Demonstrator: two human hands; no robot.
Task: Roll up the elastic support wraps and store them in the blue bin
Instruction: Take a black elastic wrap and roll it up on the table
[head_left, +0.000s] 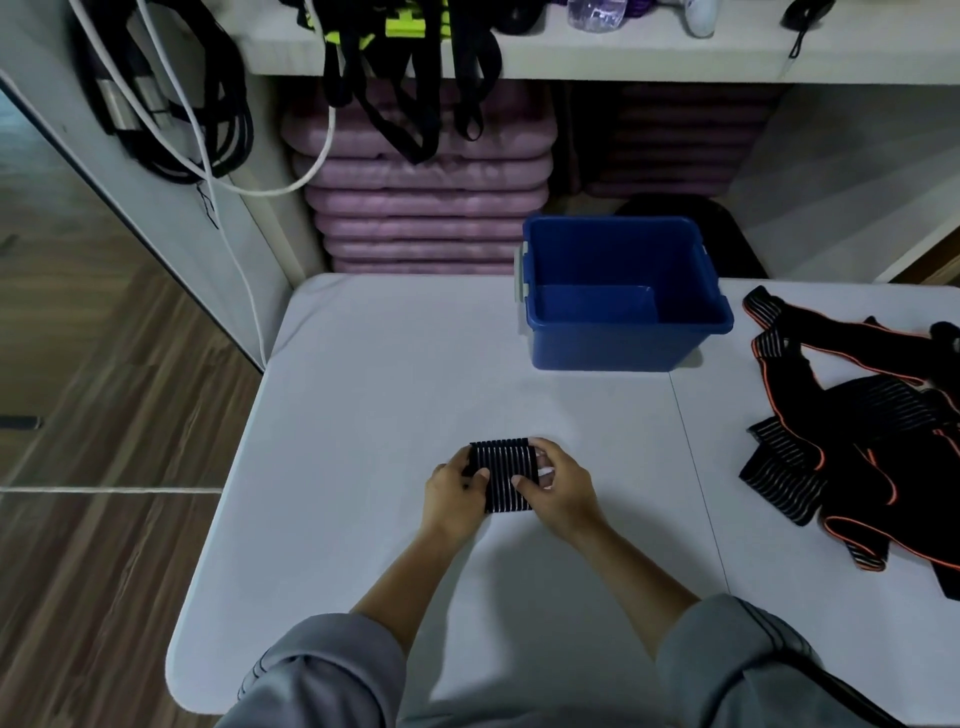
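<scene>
Both hands, left hand (457, 486) and right hand (558, 486), grip the rolled wrap (501, 475) (looks finished). Next it goes into the blue bin (608, 343) at 1 o'clock.

I log the bin (602, 340) on the table (363, 395) at its far edge, right of centre. Nearer me, a rolled wrap (503, 470) is held between left hand (452, 491) and right hand (558, 486). Loose wraps (862, 426) lie on the table to the right of the bin. Stacked mats (426, 208) stand behind the table, under a shelf (623, 57).
</scene>
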